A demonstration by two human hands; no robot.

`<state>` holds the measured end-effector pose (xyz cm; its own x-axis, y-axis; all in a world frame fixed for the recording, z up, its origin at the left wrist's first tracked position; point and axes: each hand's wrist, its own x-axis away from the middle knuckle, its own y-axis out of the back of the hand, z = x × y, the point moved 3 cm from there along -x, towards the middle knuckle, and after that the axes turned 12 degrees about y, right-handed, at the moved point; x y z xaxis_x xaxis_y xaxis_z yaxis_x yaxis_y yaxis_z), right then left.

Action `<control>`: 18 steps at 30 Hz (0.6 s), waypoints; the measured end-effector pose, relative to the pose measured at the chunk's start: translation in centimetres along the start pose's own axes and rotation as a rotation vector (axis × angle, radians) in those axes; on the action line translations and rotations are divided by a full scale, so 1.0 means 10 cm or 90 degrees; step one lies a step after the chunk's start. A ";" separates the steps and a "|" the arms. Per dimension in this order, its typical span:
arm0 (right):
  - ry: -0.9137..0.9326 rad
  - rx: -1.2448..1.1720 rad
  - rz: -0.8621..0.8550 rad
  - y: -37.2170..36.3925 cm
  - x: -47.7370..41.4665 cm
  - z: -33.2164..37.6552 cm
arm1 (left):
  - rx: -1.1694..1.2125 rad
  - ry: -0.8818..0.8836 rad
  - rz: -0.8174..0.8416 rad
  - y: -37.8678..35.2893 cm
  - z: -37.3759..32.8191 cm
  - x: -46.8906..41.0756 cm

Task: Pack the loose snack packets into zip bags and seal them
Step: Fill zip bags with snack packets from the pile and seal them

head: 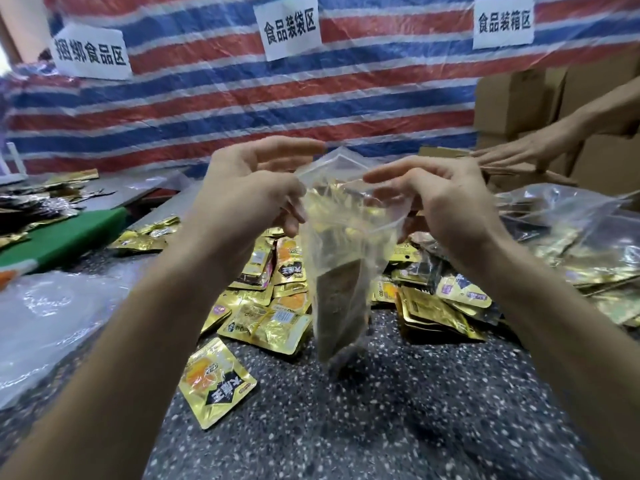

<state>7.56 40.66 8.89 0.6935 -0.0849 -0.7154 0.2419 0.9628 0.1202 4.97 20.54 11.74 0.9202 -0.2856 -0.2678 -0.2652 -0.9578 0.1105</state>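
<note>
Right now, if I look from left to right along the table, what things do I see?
A flat green board, single gold foil snack packet, clear plastic zip bag held up, heap of filled clear bags.

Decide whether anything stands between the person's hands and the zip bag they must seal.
Nothing visible does. The left hand and the right hand each pinch the zip bag at its top corners, holding it above the loose packets on the table. Another person's hand rests far off to the right, by the cardboard boxes.
</note>
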 end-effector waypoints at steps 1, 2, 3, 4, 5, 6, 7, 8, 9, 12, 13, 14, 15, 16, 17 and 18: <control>-0.008 -0.022 -0.009 -0.01 0.00 -0.04 | 0.049 -0.010 -0.002 0.01 0.04 -0.02; -0.018 -0.040 -0.011 -0.03 -0.01 -0.09 | 0.100 -0.009 -0.017 0.04 0.09 -0.04; -0.029 -0.060 -0.012 -0.06 -0.02 -0.15 | 0.138 -0.004 -0.044 0.09 0.16 -0.05; -0.039 -0.087 -0.013 -0.09 -0.02 -0.20 | 0.154 0.008 -0.071 0.14 0.25 -0.06; -0.046 -0.120 -0.016 -0.11 -0.01 -0.24 | 0.130 0.018 -0.085 0.19 0.37 -0.06; -0.048 -0.153 -0.020 -0.14 -0.01 -0.28 | 0.053 0.024 -0.083 0.25 0.50 -0.05; -0.046 -0.183 -0.023 -0.14 -0.01 -0.31 | -0.084 0.026 -0.049 0.30 0.64 -0.03; -0.039 -0.207 -0.021 -0.15 0.00 -0.34 | -0.249 0.043 0.021 0.34 0.81 -0.01; -0.029 -0.227 -0.017 -0.16 0.01 -0.37 | -0.420 0.084 0.129 0.36 1.00 0.02; 0.003 -0.253 -0.022 -0.19 0.08 -0.46 | -0.706 0.178 0.357 0.41 1.42 0.12; 0.016 -0.249 -0.029 -0.21 0.12 -0.49 | -0.709 0.160 0.369 0.39 1.48 0.12; 0.033 -0.233 -0.036 -0.21 0.16 -0.51 | -0.701 0.135 0.349 0.37 1.51 0.09; 0.055 -0.205 -0.041 -0.21 0.19 -0.52 | -0.704 0.107 0.314 0.36 1.51 0.04; 0.078 -0.174 -0.043 -0.21 0.22 -0.51 | -0.735 0.069 0.278 0.35 1.50 0.00; 0.100 -0.147 -0.042 -0.20 0.24 -0.50 | -0.784 0.034 0.257 0.34 1.50 -0.04; 0.117 -0.128 -0.040 -0.20 0.25 -0.49 | -0.821 0.015 0.248 0.33 1.50 -0.06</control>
<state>5.52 39.81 3.48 0.5417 -0.1158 -0.8326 0.1277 0.9903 -0.0546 -0.79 17.05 -2.10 0.8555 -0.5178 0.0016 -0.0620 -0.0993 0.9931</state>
